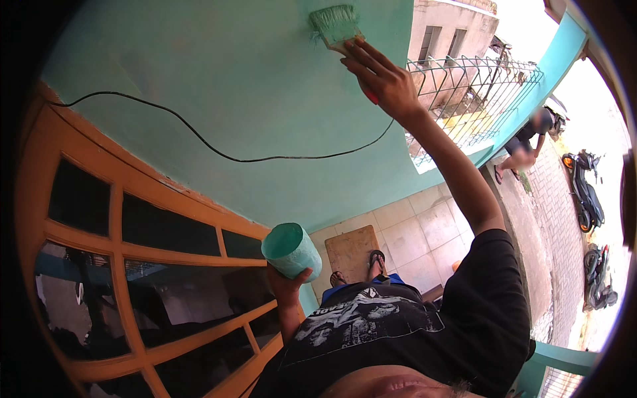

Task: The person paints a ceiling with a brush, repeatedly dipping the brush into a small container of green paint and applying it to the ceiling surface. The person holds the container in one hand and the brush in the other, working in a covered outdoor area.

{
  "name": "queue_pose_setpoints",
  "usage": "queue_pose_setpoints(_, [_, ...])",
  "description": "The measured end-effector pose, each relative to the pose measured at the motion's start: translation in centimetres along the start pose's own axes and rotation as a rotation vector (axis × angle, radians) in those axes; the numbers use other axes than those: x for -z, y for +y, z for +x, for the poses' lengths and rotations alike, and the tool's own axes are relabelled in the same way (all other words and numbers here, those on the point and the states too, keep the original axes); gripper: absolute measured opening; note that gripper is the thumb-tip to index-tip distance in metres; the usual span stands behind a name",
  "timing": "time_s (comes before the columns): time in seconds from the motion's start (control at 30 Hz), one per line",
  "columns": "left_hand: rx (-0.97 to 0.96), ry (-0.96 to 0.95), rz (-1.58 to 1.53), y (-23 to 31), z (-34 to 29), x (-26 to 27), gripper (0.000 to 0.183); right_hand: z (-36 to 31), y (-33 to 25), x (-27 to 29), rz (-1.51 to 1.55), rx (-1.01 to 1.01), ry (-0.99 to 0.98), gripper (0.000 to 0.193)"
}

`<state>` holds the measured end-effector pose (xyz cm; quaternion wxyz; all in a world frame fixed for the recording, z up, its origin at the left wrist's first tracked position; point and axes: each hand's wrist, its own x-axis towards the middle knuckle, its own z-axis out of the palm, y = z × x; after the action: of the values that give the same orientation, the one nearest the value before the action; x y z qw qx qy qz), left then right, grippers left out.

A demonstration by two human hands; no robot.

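My right hand (385, 79) is raised high and grips the handle of a wide paintbrush (336, 25). Its bristles, coated in green paint, press against the turquoise wall (265, 99). Part of the red-ended handle shows below my fingers. Lower down, near the orange-framed window, my left hand (286, 284) is wrapped around a paint-smeared cup (296, 255). The cup is tilted so that its green inside shows; how much paint it holds I cannot tell.
A black cable (252, 160) droops across the wall. Orange window frames (118, 265) with dark panes run along the left. My feet stand on a brown board (352, 253) over floor tiles. A metal grille (464, 93) is at right, with a seated person (524, 142) and parked motorbikes (585, 192) beyond.
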<state>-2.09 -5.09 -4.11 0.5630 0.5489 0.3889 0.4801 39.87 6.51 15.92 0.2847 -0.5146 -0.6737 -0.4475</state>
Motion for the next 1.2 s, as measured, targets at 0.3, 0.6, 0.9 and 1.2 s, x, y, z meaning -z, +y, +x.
queue_pose_setpoints(0.3, [0.023, -0.024, -0.062, 0.2, -0.1, -1.0, 0.091, -4.5, -3.0, 2.3, 0.178, -0.038, -0.210, 0.033])
queue_pose_setpoints(0.6, [0.023, -0.021, -0.037, -0.3, 0.3, -0.8, 0.095, -1.8, -1.6, -1.5, 0.051, -0.073, 0.011, 0.035])
queue_pose_setpoints(0.9, [0.038, -0.014, -0.035, 1.1, 0.1, -1.5, 0.092, -5.4, -4.3, 1.8, 0.160, -0.129, -0.354, 0.039])
queue_pose_setpoints(1.2, [0.025, -0.018, -0.008, 0.9, 0.0, -1.1, 0.089, 0.0, -1.5, -1.0, 0.003, -0.062, 0.019, 0.041])
